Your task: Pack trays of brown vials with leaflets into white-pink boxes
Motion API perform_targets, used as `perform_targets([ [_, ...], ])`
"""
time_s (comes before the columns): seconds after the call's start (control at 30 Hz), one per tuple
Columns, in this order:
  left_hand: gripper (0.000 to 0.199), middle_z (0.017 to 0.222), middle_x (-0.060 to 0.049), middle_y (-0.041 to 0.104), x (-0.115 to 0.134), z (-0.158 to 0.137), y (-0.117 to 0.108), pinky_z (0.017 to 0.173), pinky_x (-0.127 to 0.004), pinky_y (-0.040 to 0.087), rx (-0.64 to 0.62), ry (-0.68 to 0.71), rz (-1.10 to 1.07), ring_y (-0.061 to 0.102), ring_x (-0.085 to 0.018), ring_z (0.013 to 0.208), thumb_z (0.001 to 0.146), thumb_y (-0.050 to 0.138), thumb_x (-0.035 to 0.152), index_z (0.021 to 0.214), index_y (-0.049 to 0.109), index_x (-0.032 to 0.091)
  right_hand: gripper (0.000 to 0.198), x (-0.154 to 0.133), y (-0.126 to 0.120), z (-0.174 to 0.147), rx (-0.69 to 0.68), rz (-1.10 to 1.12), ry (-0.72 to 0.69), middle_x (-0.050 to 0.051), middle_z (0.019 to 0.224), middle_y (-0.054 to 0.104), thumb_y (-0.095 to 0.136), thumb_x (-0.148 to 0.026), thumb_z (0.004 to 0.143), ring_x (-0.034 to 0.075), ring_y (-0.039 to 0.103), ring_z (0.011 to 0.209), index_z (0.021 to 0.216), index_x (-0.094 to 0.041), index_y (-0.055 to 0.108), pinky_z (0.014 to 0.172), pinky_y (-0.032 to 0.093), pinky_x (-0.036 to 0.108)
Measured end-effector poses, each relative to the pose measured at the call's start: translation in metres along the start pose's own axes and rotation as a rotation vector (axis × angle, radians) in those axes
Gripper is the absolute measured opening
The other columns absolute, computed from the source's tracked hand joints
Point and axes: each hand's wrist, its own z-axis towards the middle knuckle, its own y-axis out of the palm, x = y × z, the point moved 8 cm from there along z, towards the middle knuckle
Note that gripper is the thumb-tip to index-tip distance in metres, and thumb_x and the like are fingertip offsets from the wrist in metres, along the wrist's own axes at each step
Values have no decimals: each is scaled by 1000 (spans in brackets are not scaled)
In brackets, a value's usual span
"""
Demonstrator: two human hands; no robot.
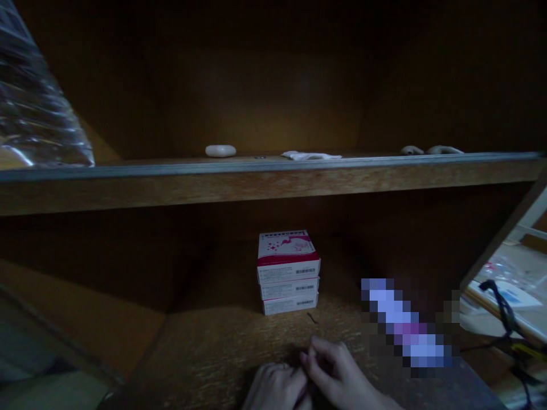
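Observation:
My left hand [277,388] and my right hand [337,373] meet low on the wooden lower shelf [205,341], fingertips touching each other. Their fingers are curled; whether something small is pinched between them is too dark to tell. A stack of three white and pink boxes [288,272] stands on the shelf just beyond the hands, apart from them. A small dark scrap [312,318] lies between the boxes and my right hand.
An upper shelf edge [273,173] crosses the view, carrying a white oval object [220,150], a white crumpled piece [310,155] and pale curved items [431,150]. Clear plastic wrap [34,108] hangs at upper left. A blurred patch lies right of my hands; cables [504,310] at far right.

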Motion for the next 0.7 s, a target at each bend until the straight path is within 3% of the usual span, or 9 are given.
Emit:
perform_targets([
  [0.43, 21, 82, -6, 73, 2, -5, -3, 74, -34, 53, 212, 87, 3, 68, -22, 75, 75, 54, 8, 88, 66, 17, 29, -8, -3, -5, 2, -12, -24, 1, 65, 56, 42, -39, 90, 14, 49, 61, 68, -21, 47, 56, 36, 25],
  [0.7, 19, 80, -7, 72, 4, -8, -6, 73, -33, 51, 221, 70, -27, 67, -22, 74, 76, 53, 8, 87, 66, 18, 31, -10, -6, -5, 19, -4, -42, 0, 63, 57, 45, -39, 91, 13, 48, 58, 67, -20, 49, 54, 34, 25],
])
